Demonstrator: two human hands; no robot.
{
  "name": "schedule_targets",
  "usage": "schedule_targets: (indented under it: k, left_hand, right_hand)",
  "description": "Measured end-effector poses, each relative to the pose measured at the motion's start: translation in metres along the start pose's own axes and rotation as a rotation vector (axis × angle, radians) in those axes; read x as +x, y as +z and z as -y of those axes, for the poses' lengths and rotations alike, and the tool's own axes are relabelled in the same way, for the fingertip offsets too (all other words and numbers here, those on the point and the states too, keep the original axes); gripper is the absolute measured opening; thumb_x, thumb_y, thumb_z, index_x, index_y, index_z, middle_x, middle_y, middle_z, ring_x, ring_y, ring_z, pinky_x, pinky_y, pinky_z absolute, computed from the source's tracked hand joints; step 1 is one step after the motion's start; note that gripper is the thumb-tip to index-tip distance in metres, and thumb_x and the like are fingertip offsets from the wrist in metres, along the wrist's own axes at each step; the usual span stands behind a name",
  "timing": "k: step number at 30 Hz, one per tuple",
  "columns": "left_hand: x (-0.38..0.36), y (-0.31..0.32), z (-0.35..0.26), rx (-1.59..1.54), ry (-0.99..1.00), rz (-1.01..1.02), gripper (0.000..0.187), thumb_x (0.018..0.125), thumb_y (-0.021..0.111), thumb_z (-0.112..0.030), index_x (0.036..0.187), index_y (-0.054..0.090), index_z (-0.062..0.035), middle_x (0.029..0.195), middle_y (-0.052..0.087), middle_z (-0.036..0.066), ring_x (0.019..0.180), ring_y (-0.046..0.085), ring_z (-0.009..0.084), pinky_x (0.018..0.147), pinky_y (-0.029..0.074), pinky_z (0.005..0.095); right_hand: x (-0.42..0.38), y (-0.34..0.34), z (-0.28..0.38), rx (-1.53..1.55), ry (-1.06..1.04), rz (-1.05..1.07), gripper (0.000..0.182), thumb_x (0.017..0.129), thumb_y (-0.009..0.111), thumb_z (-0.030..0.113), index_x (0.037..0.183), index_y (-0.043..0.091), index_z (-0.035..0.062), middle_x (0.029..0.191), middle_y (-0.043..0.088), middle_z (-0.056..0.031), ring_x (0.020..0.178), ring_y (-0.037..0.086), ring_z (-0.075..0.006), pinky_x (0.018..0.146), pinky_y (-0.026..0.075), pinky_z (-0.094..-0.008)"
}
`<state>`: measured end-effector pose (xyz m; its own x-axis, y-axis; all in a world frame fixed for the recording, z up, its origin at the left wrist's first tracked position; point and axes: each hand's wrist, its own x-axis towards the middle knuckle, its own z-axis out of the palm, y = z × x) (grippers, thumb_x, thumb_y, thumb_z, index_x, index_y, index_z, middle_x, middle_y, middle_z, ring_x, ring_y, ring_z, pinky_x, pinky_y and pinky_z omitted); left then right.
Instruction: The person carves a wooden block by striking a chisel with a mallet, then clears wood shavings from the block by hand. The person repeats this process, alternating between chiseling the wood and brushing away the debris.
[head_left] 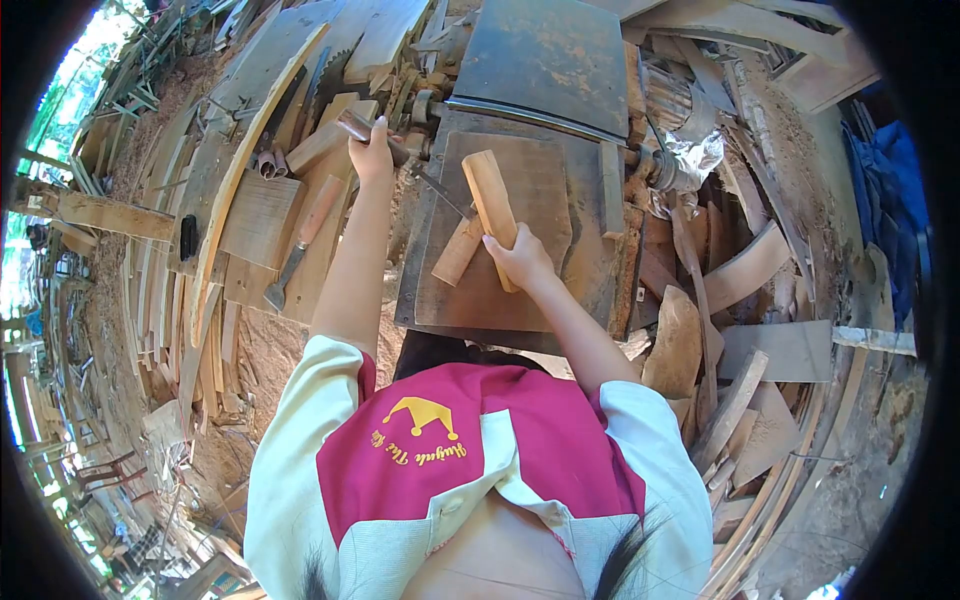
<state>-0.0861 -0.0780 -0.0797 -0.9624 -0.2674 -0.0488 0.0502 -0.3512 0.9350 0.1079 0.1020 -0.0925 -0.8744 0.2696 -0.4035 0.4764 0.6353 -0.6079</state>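
Observation:
My left hand (371,152) is closed round the wooden handle of a chisel-like tool (436,185), whose thin metal blade reaches right toward two wood pieces. In my right hand (521,257) is a pale wooden block (488,196), gripped near its lower end and slanting up to the left. A shorter wood piece (458,250) lies beside it on the brown board (510,300), near the blade's tip. Whether the tip touches the wood cannot be made out.
Behind the board stands a dark metal machine plate (540,65). A wooden-handled scraper (300,243) and a toothed saw blade (330,75) lie on the left bench. Wood offcuts (750,268) heap at the right, near a blue cloth (885,200).

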Motion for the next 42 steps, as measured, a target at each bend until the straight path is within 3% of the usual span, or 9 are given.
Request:
schedule_targets:
  k: [5,10,17,24,26,29,39,42]
  left_hand:
    - [-0.013,-0.004,-0.005,-0.104,-0.022,-0.048,0.021,0.081,0.061,-0.016,0.086,0.044,-0.0040,0.072,0.054,0.006,0.062,0.055,0.0151,0.056,0.046,0.0300]
    - [-0.040,0.019,-0.030,-0.014,0.266,0.100,0.031,0.080,0.065,-0.019,0.094,0.042,-0.0032,0.075,0.054,0.004,0.063,0.052,0.0112,0.058,0.044,0.0245]
    - [-0.068,0.041,-0.048,0.118,0.402,0.311,0.028,0.080,0.066,-0.016,0.093,0.044,-0.0035,0.076,0.053,0.002,0.067,0.050,0.0086,0.063,0.042,0.0223]
    - [-0.078,0.042,-0.051,0.099,0.437,0.287,0.025,0.081,0.064,-0.018,0.090,0.045,-0.0050,0.074,0.055,0.001,0.066,0.051,0.0082,0.061,0.041,0.0228]
    - [-0.079,0.043,-0.055,0.059,0.390,0.291,0.024,0.081,0.064,-0.017,0.090,0.045,-0.0050,0.075,0.055,0.002,0.066,0.051,0.0085,0.061,0.041,0.0226]
    - [-0.079,0.043,-0.052,0.077,0.422,0.325,0.025,0.081,0.065,-0.016,0.091,0.045,-0.0051,0.076,0.055,0.002,0.067,0.051,0.0081,0.061,0.041,0.0223]
    - [-0.081,0.047,-0.045,0.109,0.390,0.333,0.025,0.081,0.064,-0.013,0.094,0.044,-0.0050,0.079,0.054,0.002,0.069,0.051,0.0080,0.062,0.042,0.0218]
    - [-0.081,0.049,-0.046,0.096,0.361,0.359,0.034,0.080,0.066,-0.014,0.101,0.042,-0.0035,0.084,0.049,0.000,0.075,0.046,0.0071,0.069,0.040,0.0217]
  right_hand:
    - [0.002,0.002,-0.004,-0.001,-0.004,-0.004,0.063,0.074,0.054,0.054,0.103,0.048,-0.0018,0.100,0.058,-0.0246,0.096,0.057,-0.0353,0.080,0.045,-0.0409]
    - [0.001,-0.003,0.000,-0.012,-0.009,0.023,0.065,0.074,0.055,0.055,0.104,0.047,-0.0020,0.100,0.058,-0.0249,0.096,0.057,-0.0353,0.080,0.045,-0.0409]
    - [0.002,-0.004,-0.002,-0.011,-0.016,0.029,0.066,0.074,0.054,0.057,0.104,0.047,-0.0021,0.101,0.058,-0.0250,0.097,0.056,-0.0359,0.080,0.045,-0.0406]
    - [0.009,0.004,-0.017,0.092,-0.051,-0.003,0.065,0.073,0.057,0.054,0.102,0.050,-0.0031,0.099,0.059,-0.0242,0.095,0.058,-0.0340,0.079,0.046,-0.0391]
    - [0.021,0.013,-0.033,0.454,-0.127,0.023,0.061,0.073,0.060,0.050,0.099,0.054,-0.0050,0.095,0.061,-0.0224,0.091,0.060,-0.0305,0.077,0.046,-0.0360]
    - [0.018,0.008,-0.034,0.497,-0.074,-0.121,0.059,0.073,0.062,0.048,0.096,0.056,-0.0067,0.091,0.062,-0.0213,0.088,0.061,-0.0281,0.075,0.046,-0.0338]
    - [0.011,-0.001,-0.038,0.368,-0.020,-0.135,0.062,0.071,0.061,0.052,0.095,0.055,-0.0054,0.092,0.061,-0.0236,0.088,0.061,-0.0312,0.076,0.046,-0.0360]
    - [0.009,-0.003,-0.033,0.202,-0.002,-0.118,0.064,0.071,0.059,0.054,0.097,0.054,-0.0051,0.094,0.060,-0.0254,0.091,0.059,-0.0341,0.077,0.046,-0.0378]
